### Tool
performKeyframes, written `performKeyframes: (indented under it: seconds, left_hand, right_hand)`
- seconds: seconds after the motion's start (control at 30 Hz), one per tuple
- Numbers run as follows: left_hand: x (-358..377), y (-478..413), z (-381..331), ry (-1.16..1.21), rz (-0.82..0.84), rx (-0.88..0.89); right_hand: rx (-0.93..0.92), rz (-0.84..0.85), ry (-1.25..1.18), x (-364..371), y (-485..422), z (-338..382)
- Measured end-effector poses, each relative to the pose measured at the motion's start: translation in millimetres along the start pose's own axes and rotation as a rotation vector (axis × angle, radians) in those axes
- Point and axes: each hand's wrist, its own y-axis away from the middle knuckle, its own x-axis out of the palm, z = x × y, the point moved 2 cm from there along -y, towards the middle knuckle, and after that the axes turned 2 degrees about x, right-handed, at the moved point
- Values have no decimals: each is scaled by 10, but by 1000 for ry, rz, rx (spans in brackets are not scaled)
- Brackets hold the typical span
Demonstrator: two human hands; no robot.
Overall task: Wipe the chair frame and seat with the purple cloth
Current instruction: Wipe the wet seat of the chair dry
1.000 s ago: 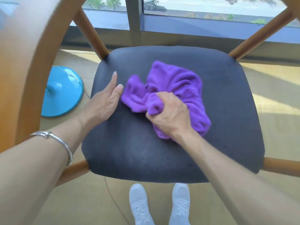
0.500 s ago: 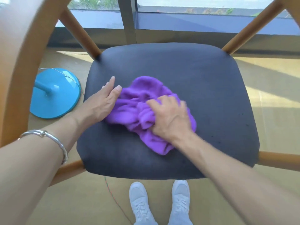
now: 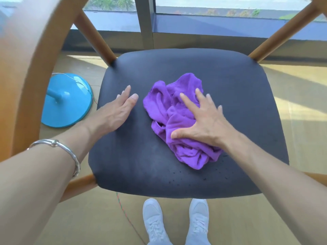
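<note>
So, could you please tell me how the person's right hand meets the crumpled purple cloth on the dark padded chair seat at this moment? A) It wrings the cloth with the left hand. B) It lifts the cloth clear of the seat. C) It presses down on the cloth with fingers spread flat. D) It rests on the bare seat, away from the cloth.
C: the right hand lies open, fingers splayed, on the crumpled purple cloth, which rests on the dark padded chair seat.

The right hand (image 3: 203, 124) is pressing flat on the purple cloth (image 3: 178, 121) on the dark seat (image 3: 177, 68). The left hand (image 3: 115, 114) is lying flat beside it.
</note>
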Motion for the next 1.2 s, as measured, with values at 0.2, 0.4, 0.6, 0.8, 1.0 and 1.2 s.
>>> performKeyframes:
  seconds: [0.2, 0.4, 0.6, 0.8, 1.0, 1.2]
  left_hand:
    - [-42, -2, -63, -25, 9, 28]
    - [-17, -27, -25, 20, 4, 29]
    - [28, -58, 27, -12, 7, 13]
    - [18, -69, -27, -13, 35, 15]
    - [19, -65, -3, 68, 29, -13]
    - [-15, -87, -18, 84, -19, 5]
  right_hand:
    - [-175, -25, 164, 432, 141, 484]
    - [-442, -146, 156, 965, 534, 957]
    - [-533, -207, 258, 1105, 588, 1016]
    - [-287, -384, 312, 299, -49, 503]
    - [60, -381, 86, -336, -510, 2]
    - [-332, -139, 127, 470, 56, 708]
